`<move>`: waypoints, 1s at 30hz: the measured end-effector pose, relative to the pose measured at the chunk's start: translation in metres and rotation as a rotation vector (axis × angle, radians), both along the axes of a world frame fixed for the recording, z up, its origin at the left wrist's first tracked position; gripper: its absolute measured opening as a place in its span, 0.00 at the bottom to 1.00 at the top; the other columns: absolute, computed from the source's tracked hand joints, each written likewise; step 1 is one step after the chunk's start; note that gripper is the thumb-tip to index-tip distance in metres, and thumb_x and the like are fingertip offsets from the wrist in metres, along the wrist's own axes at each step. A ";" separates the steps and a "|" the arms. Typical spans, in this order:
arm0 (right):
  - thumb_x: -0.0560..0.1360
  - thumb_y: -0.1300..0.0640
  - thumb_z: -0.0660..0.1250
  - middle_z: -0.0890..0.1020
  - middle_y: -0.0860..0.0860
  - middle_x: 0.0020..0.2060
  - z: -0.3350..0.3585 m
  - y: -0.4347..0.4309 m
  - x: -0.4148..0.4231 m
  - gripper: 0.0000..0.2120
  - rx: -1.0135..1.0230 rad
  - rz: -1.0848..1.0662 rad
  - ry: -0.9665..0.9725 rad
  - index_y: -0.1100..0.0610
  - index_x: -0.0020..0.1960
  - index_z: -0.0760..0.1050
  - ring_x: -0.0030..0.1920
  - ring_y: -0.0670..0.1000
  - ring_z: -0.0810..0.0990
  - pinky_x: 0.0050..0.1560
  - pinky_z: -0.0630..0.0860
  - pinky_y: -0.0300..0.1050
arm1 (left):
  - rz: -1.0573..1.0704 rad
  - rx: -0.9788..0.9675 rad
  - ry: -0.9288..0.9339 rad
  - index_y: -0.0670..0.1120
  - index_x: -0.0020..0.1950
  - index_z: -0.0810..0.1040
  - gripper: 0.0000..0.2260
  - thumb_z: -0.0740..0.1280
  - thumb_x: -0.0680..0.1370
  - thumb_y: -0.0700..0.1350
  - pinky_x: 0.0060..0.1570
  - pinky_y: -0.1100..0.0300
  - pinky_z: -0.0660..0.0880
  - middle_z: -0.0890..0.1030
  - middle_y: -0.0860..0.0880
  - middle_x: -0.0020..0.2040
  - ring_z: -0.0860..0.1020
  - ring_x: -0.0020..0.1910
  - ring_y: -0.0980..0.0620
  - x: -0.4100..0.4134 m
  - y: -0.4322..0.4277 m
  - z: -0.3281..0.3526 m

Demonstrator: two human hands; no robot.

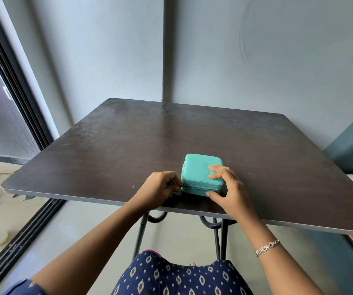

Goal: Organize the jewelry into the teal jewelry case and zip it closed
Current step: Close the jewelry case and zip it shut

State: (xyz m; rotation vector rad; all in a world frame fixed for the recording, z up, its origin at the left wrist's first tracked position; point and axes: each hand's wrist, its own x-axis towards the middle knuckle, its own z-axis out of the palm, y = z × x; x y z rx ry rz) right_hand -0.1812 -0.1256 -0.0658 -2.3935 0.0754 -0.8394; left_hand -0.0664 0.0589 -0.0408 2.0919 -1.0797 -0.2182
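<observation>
The jewelry case (201, 170) is covered in matt teal material with a fine, cloth-like grain, and its zip pull (182, 185) looks like dull metal. The worktop (128, 145) is dark wood-look board, smooth, faintly glossy and scuffed, on black metal legs (139, 235). The bracelet (267, 247) is shiny silver metal. The dress (171, 277) is soft printed cloth.

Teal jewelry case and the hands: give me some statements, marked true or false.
1. The teal jewelry case sits lid down on the dark table. True.
2. The left hand lies flat on the table. False: its fingers pinch the zipper pull at the case's front left corner.
3. The right hand grips the case, fingers on the lid, thumb on the front wall. True.
4. The bracelet lies on the table. False: it is on the right wrist.
</observation>
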 end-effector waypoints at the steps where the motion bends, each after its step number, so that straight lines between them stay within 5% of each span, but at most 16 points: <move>1: 0.62 0.67 0.74 0.75 0.46 0.56 0.001 0.000 0.000 0.16 -0.002 0.000 0.000 0.59 0.47 0.73 0.62 0.48 0.71 0.63 0.60 0.25 | -0.012 0.004 0.002 0.40 0.47 0.79 0.05 0.65 0.74 0.34 0.37 0.69 0.72 0.80 0.50 0.38 0.76 0.32 0.58 0.000 0.000 0.001; 5: 0.63 0.67 0.75 0.74 0.46 0.57 0.002 0.001 -0.001 0.17 -0.013 -0.003 0.010 0.59 0.47 0.73 0.63 0.48 0.71 0.64 0.60 0.25 | -0.015 -0.048 -0.105 0.42 0.45 0.79 0.05 0.67 0.75 0.43 0.42 0.64 0.71 0.78 0.48 0.45 0.77 0.43 0.51 0.005 0.000 0.000; 10: 0.63 0.68 0.75 0.74 0.47 0.58 0.002 0.003 -0.002 0.17 -0.018 -0.005 0.002 0.59 0.48 0.73 0.64 0.49 0.71 0.65 0.61 0.29 | -0.028 -0.123 -0.367 0.44 0.53 0.77 0.14 0.57 0.73 0.35 0.52 0.56 0.74 0.77 0.49 0.56 0.74 0.56 0.52 0.007 0.003 -0.002; 16: 0.64 0.68 0.74 0.74 0.47 0.58 0.003 0.008 -0.003 0.16 -0.020 -0.039 0.008 0.61 0.49 0.74 0.64 0.52 0.71 0.65 0.62 0.34 | -0.154 -0.086 -0.412 0.41 0.62 0.76 0.30 0.44 0.67 0.33 0.66 0.68 0.61 0.75 0.45 0.64 0.64 0.69 0.52 0.007 0.002 -0.002; 20: 0.66 0.63 0.72 0.74 0.49 0.58 0.005 0.021 -0.006 0.14 0.022 -0.090 -0.020 0.61 0.51 0.76 0.64 0.50 0.71 0.65 0.60 0.29 | -0.193 -0.047 -0.466 0.38 0.59 0.77 0.32 0.41 0.64 0.40 0.62 0.51 0.70 0.74 0.43 0.65 0.66 0.69 0.43 0.006 -0.002 0.001; 24: 0.71 0.57 0.64 0.78 0.51 0.42 -0.002 0.059 -0.015 0.06 -0.008 -0.326 -0.268 0.59 0.41 0.76 0.45 0.52 0.77 0.49 0.72 0.40 | -0.184 -0.020 -0.403 0.41 0.62 0.74 0.38 0.38 0.60 0.46 0.63 0.54 0.71 0.73 0.48 0.67 0.65 0.71 0.50 0.007 -0.003 0.004; 27: 0.71 0.57 0.67 0.77 0.50 0.33 -0.013 0.082 -0.012 0.07 -0.017 -0.427 -0.181 0.58 0.36 0.75 0.36 0.52 0.75 0.36 0.74 0.47 | -0.175 0.010 -0.359 0.44 0.66 0.72 0.38 0.39 0.61 0.47 0.61 0.65 0.65 0.70 0.49 0.69 0.62 0.72 0.52 0.001 -0.003 0.011; 30: 0.68 0.57 0.73 0.78 0.51 0.31 -0.018 0.091 0.000 0.07 -0.081 -0.507 -0.037 0.57 0.35 0.76 0.34 0.54 0.76 0.34 0.75 0.47 | -0.179 0.028 -0.285 0.46 0.66 0.72 0.37 0.43 0.61 0.50 0.63 0.62 0.66 0.69 0.51 0.69 0.61 0.73 0.54 -0.003 -0.001 0.017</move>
